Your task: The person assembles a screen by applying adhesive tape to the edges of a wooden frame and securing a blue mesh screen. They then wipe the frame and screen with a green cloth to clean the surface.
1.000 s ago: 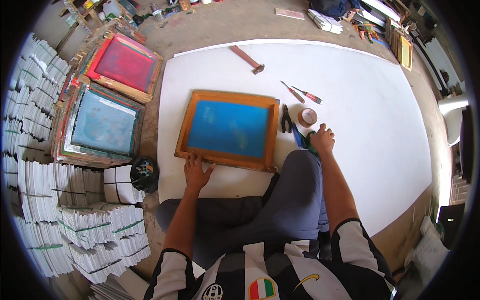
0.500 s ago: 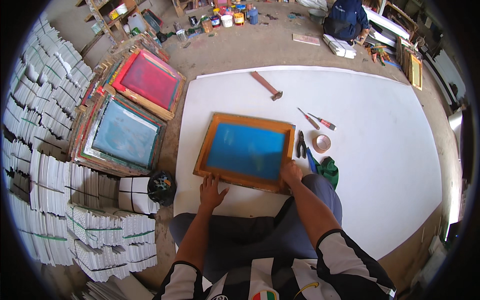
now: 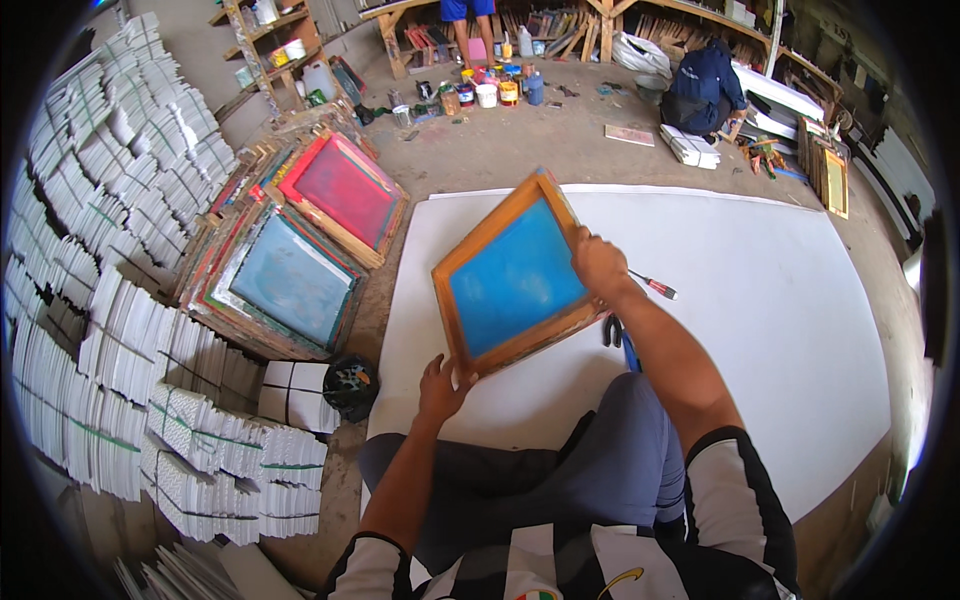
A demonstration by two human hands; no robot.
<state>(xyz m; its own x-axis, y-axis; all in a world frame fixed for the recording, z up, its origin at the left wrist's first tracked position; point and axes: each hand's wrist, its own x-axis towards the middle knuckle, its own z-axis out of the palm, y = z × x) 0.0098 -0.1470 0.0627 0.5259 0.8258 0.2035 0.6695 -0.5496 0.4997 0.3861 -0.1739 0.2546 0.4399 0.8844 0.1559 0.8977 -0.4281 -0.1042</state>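
Note:
A screen-printing frame with blue mesh and brown wooden sides is tilted and turned over the white sheet. My right hand is closed round its right side. At its near corner my left hand touches the wood, fingers apart. Just beyond my right wrist lies a screwdriver with a red handle. Black-handled pliers show partly beside my right forearm, near a blue strip. The hammer and the tape roll are hidden from sight.
Stacked frames with red mesh and pale blue mesh stand at left. Bundled white stacks fill the far left, with a black bag close by. Paint tubs line the back floor. A person in dark blue crouches far right.
The frame has turned and its right side has swung up and away, with my right hand gripping it. My left hand has shifted to its near corner. The view has tilted up.

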